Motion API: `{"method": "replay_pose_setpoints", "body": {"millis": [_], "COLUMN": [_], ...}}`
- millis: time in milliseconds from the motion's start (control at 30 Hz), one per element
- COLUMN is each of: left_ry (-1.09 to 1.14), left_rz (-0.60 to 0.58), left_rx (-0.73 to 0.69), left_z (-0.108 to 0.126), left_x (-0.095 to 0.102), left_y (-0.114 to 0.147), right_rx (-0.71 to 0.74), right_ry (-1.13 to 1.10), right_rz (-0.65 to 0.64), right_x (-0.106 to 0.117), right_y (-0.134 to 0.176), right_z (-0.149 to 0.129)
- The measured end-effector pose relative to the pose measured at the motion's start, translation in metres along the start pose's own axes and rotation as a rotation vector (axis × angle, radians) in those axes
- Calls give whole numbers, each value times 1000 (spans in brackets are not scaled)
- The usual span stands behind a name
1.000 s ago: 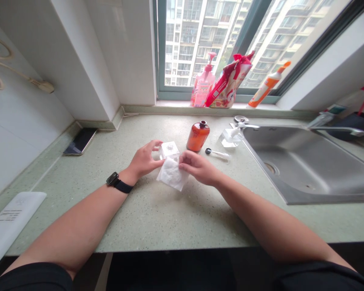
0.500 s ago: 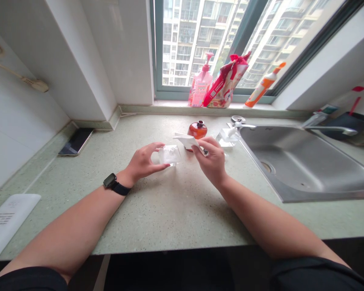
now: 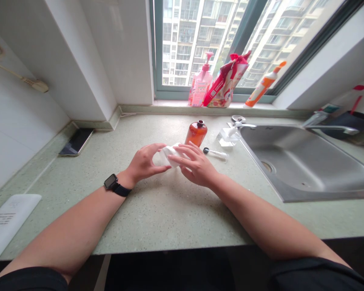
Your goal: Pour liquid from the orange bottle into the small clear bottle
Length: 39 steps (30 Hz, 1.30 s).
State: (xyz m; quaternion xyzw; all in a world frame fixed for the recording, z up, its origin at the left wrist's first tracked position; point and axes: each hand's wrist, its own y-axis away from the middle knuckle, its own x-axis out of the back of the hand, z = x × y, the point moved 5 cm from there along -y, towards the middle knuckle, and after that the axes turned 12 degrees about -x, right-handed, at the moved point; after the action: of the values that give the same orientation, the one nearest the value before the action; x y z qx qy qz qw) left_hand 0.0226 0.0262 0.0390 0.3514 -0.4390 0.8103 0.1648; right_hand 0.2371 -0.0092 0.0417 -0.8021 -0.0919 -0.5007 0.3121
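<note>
In the middle of the head view, my left hand, with a black watch on its wrist, is closed round the sides of a small clear square bottle. My right hand presses a white tissue over the bottle's top and right side, hiding most of it. Just behind my right fingers stands an amber bottle with an uncapped neck. Right of that hand lies a clear tube-like piece with a black cap. A clear square bottle with a white pump stands beside the sink.
A steel sink with a tap takes up the right side. On the windowsill are a pink pump bottle, a red bag and an orange-white bottle. A phone and a white slab lie on the left.
My right hand has moved left and brought the tissue from beside the bottle onto it. The black-capped piece and more of the amber bottle now show. My left hand stays in place.
</note>
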Motion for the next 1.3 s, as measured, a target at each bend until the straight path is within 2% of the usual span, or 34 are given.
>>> {"method": "replay_pose_setpoints", "body": {"millis": [233, 400, 533, 633, 800, 967, 1100, 1300], "left_ry": [51, 251, 419, 459, 315, 131, 44, -44], "left_rz": [41, 86, 58, 52, 104, 179, 193, 164], "left_rx": [12, 60, 78, 90, 94, 38, 2, -45], "left_z": [2, 4, 7, 8, 4, 5, 6, 8], "left_x": [1, 1, 0, 0, 2, 5, 6, 5], "left_y": [0, -1, -5, -6, -3, 0, -1, -1], "right_rx": [7, 46, 66, 75, 38, 10, -11, -65], "right_ry": [-76, -174, -276, -314, -255, -143, -81, 18], "right_rz": [14, 34, -20, -30, 10, 85, 150, 167], "right_x": [-1, 10, 15, 16, 11, 0, -4, -6], "right_y": [-1, -2, -4, -4, -3, 0, 1, 1], "right_z": [-1, -3, -2, -2, -4, -4, -4, -4]}}
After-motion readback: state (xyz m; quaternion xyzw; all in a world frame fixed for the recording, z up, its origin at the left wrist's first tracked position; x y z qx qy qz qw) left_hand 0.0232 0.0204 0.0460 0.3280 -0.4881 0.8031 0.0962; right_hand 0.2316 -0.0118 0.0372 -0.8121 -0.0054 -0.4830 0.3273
